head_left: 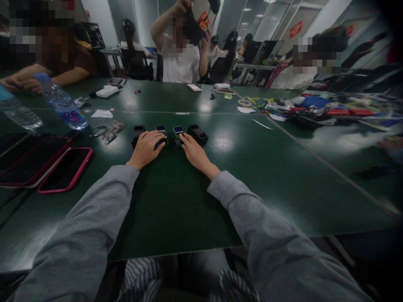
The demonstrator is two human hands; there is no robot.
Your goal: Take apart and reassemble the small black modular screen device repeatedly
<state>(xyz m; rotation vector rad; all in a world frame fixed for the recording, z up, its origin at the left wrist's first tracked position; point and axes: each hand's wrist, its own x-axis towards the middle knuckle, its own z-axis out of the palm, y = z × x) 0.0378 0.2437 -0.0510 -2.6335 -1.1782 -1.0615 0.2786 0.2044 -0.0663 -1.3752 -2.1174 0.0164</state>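
Observation:
My left hand (146, 147) lies over the table with its fingers stretched forward and thumb apart. Its fingertips reach the lower part of a small circuit board with a screen (160, 128), and a dark patch shows between thumb and fingers. Partly behind that hand stands a black box-shaped case (138, 131). My right hand (195, 152) rests its extended fingertips on a second green circuit board with a screen (178, 130). Just beyond the right fingers, another black case (198, 133) sits tilted outward. Both hands cover parts of the boards.
Two water bottles (64, 105), eyeglasses (111, 132) and a red-edged phone (66, 170) lie to the left on the green table (176, 209). Cables and tools (302, 111) are heaped at the right, near a metal wrench-like tool (262, 124). Several people sit around.

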